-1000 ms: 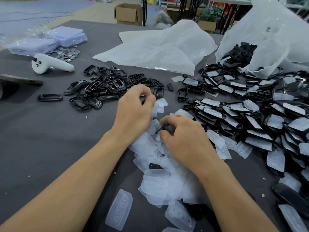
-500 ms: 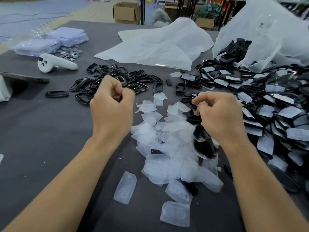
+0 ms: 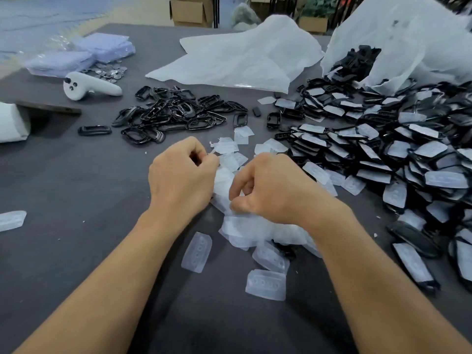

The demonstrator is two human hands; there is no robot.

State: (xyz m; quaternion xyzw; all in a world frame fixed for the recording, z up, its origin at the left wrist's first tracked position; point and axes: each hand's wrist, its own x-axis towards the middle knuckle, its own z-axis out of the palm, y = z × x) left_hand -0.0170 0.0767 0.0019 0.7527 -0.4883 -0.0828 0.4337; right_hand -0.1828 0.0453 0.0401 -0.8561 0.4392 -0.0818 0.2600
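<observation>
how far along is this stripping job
Done: a pile of bare black plastic frames, a heap of translucent soft button pads. In hand: left hand and right hand curl over that heap; their hold is hidden. Left: a larger spread of black frames still carrying pads, more in the white plastic bag.

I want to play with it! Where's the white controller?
In the head view, the white controller lies far left on the grey table, just in front of the small silvery metal pieces and left of the heap of black frames.
</observation>
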